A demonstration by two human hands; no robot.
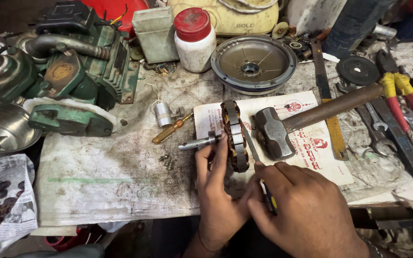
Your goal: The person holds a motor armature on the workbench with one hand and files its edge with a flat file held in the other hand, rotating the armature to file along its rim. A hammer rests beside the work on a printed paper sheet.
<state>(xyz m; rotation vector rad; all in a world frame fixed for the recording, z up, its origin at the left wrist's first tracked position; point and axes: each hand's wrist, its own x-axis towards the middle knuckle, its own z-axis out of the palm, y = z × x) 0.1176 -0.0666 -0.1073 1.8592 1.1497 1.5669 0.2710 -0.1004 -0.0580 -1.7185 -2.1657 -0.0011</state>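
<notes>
I am gripping the motor rotor upright in my left hand fingers while my right hand fingers are pinching a screwdriver against it, beside the hammer.

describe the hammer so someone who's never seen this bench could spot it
Start at the round metal motor cover at the bench's back centre, then drop to the white printed paper below it. The hammer lies there: blocky grey steel head, brown wooden handle running up-right, unlike the flat spanners beside it.

A hammer lies on white paper. A green pump stands far left; a red-capped jar and round metal cover sit behind.
</notes>
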